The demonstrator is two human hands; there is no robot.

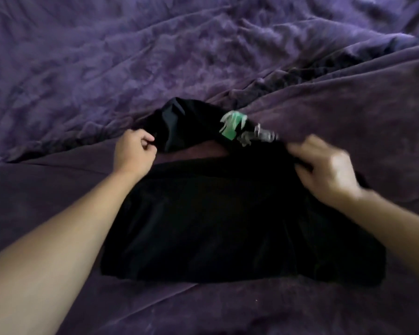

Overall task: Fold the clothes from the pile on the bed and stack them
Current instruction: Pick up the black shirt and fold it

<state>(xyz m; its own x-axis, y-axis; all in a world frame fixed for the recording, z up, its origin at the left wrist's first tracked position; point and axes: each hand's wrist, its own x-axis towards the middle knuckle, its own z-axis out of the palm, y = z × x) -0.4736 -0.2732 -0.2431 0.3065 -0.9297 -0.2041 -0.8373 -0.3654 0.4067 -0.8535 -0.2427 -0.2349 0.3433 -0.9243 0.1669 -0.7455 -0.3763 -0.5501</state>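
A black garment (223,218) with a green and grey print (232,126) near its far edge lies spread on the purple bed cover. My left hand (134,151) pinches the garment's far left corner with curled fingers. My right hand (324,168), blurred, grips the far right corner. The far edge of the cloth is lifted and bunched between the two hands, showing a strip of purple cover beneath it. No clothes pile or stack shows in this view.
The rumpled purple bed cover (131,56) fills the whole view, with deep folds across the back and a raised ridge at the right (348,93).
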